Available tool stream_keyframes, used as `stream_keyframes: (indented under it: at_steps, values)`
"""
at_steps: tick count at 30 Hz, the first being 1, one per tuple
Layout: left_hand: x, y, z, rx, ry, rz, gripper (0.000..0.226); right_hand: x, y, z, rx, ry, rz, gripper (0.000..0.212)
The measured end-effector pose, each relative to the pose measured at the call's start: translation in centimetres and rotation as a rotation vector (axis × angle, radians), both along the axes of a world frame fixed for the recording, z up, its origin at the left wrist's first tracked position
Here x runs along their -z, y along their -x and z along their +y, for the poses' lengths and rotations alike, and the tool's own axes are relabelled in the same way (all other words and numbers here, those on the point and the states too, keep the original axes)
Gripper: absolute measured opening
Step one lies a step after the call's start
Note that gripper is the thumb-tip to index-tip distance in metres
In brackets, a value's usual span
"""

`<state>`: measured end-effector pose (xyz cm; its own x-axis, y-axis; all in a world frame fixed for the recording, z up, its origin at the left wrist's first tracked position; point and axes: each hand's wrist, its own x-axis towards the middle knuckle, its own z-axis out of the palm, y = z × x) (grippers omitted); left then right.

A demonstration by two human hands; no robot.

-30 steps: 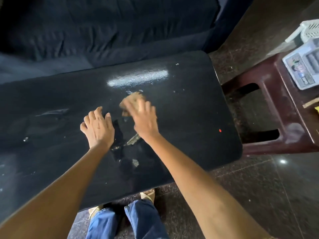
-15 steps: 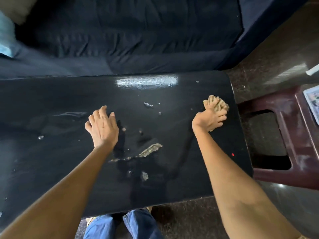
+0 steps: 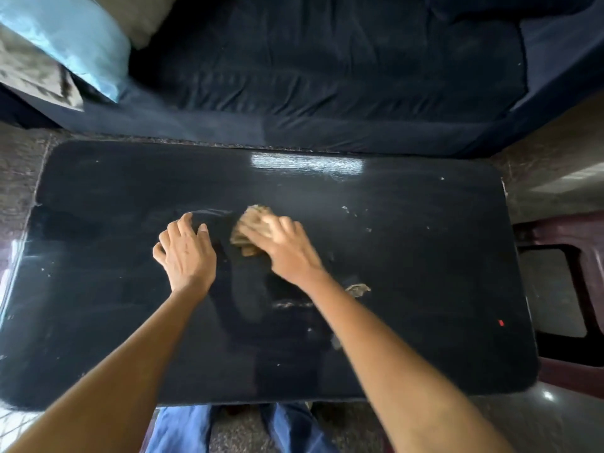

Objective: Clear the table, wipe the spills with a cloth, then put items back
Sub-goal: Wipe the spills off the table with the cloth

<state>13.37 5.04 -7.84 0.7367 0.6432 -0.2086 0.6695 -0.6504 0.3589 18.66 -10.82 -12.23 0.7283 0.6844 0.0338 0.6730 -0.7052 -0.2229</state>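
A glossy black table (image 3: 425, 322) fills the middle of the view. My right hand (image 3: 284, 248) presses a crumpled tan cloth (image 3: 250, 225) onto the tabletop near its middle; the hand is blurred and covers most of the cloth. Just left of the cloth, my left hand (image 3: 186, 253) rests flat on the table with fingers spread, holding nothing. Pale smears and specks of spill (image 3: 358, 289) lie right of my right forearm, and small white flecks (image 3: 346, 209) dot the surface farther right.
A dark blue sofa (image 3: 327, 76) runs along the table's far edge, with a light blue cushion (image 3: 72, 37) at its left end. A dark red plastic stool (image 3: 585, 289) stands at the table's right. My jeans-clad legs (image 3: 183, 429) show below the near edge.
My right hand has swept the cloth from the table's right end back to the middle, beside my left hand. The left hand has stayed in place. The view has tilted upward.
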Motion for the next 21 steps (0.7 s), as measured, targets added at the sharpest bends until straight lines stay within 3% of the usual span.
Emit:
stream_keyframes:
  at_steps: [2,6,10,12,14,16,21]
  values:
    - [0.3,0.5,1.8,-0.004,0.011,0.015,0.041,-0.1,-0.7,-3.5,0.153,-0.035,-0.044,0.067]
    - [0.2,1.6,5.1,0.042,0.038,0.005,0.040,-1.0,-0.2,-5.5,0.715,0.078,0.024,0.064]
    - [-0.1,3.1,10.5,0.058,0.048,-0.024,0.039,-0.9,-0.1,-0.1,1.313,0.042,0.166,0.076]
    - [0.1,4.1,14.6,0.021,0.029,-0.023,0.039,-0.6,0.1,4.4,1.452,0.037,0.211,0.078]
    - [0.3,5.1,18.9,-0.006,-0.001,-0.005,0.040,-0.5,0.8,9.8,1.424,0.036,0.204,0.081]
    - [0.5,6.2,23.9,-0.045,-0.025,0.008,0.041,-0.2,1.9,17.4,1.261,0.018,0.187,0.082]
    - [1.0,7.8,31.5,-0.142,-0.033,0.034,0.042,-0.9,7.7,35.5,0.610,-0.041,0.154,0.066]
